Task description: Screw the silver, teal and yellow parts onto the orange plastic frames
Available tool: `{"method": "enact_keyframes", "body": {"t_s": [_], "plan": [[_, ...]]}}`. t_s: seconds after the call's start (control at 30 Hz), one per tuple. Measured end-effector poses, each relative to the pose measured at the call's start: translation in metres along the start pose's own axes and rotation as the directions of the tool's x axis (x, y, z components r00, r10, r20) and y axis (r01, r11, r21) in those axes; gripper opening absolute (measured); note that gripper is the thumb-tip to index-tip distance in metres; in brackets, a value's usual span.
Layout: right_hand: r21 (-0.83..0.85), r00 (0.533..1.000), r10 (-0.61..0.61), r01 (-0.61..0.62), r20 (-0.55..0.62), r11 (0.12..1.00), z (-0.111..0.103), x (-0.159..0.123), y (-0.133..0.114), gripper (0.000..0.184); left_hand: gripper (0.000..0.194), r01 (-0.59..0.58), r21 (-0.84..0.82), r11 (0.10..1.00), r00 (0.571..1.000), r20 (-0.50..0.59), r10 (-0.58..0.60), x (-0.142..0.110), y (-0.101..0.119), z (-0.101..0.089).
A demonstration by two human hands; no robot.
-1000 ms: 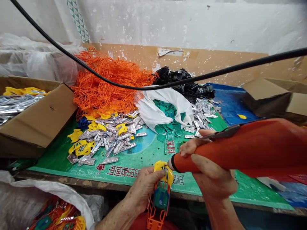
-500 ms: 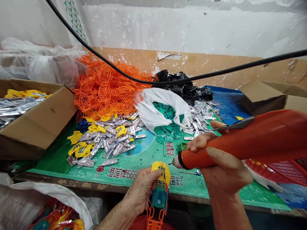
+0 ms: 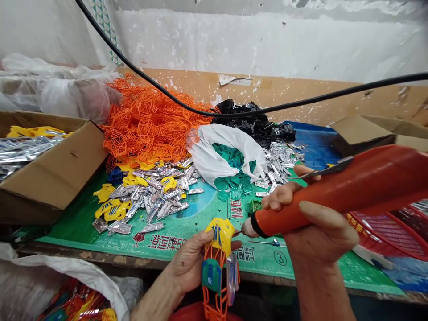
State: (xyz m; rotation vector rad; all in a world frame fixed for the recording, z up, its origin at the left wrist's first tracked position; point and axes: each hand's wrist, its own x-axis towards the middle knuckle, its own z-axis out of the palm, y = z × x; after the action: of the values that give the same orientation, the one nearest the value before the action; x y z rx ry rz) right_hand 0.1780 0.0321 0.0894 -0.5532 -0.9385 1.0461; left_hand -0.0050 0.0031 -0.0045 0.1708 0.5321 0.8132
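Note:
My left hand (image 3: 191, 263) is closed around a toy car body (image 3: 211, 275) with a yellow front, a green window piece, an orange frame and a silver side strip. Fingers of that hand show behind the yellow part. My right hand (image 3: 316, 232) grips a red electric screwdriver (image 3: 337, 200), thumb along its near side. The tool points left, its thin bit (image 3: 236, 233) meeting or nearly meeting the right edge of the yellow front; actual contact I cannot make out. Under the tool's nose, a small screwdriver (image 3: 274, 242) lies on the green table cover (image 3: 267, 263).
Silver strips (image 3: 150, 191) and yellow parts lie left of centre. Behind are orange frames (image 3: 150, 120), a white bag (image 3: 207, 156) of green pieces and black parts (image 3: 247, 120). Cardboard boxes (image 3: 56, 174) flank the table. A red basket (image 3: 381, 234) stands right; a black cable (image 3: 207, 113) hangs across.
The toy car body has turned, showing its silver side strip, and its yellow front has risen slightly. My left thumb has shifted left on it. The electric screwdriver's bit is now against or beside the yellow part.

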Motion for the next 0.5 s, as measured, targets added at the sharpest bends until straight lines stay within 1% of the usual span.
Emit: {"method": "enact_keyframes", "body": {"t_s": [0.1, 0.2, 0.33, 0.5], "plan": [[0.014, 1.0, 0.015, -0.016, 0.016, 1.0, 0.005, 0.0, 0.001, 0.03, 0.049, 0.048, -0.081, 0.996, 0.994, 0.107, -0.039, 0.002, -0.001, 0.001], [0.018, 0.999, 0.032, -0.033, 0.013, 0.999, 0.008, 0.0, 0.001, 0.032, 0.048, 0.056, -0.117, 0.991, 0.989, 0.143, -0.039, 0.003, -0.002, 0.001], [0.007, 0.999, 0.049, -0.049, -0.012, 0.999, 0.01, 0.001, 0.001, 0.036, 0.041, -0.002, -0.156, 0.988, 0.996, 0.088, 0.016, 0.006, -0.003, 0.0], [0.009, 0.998, 0.047, -0.047, -0.034, 0.999, 0.013, 0.002, 0.003, 0.034, 0.037, -0.019, -0.159, 0.987, 0.999, 0.036, 0.025, 0.007, -0.003, 0.001]]}}
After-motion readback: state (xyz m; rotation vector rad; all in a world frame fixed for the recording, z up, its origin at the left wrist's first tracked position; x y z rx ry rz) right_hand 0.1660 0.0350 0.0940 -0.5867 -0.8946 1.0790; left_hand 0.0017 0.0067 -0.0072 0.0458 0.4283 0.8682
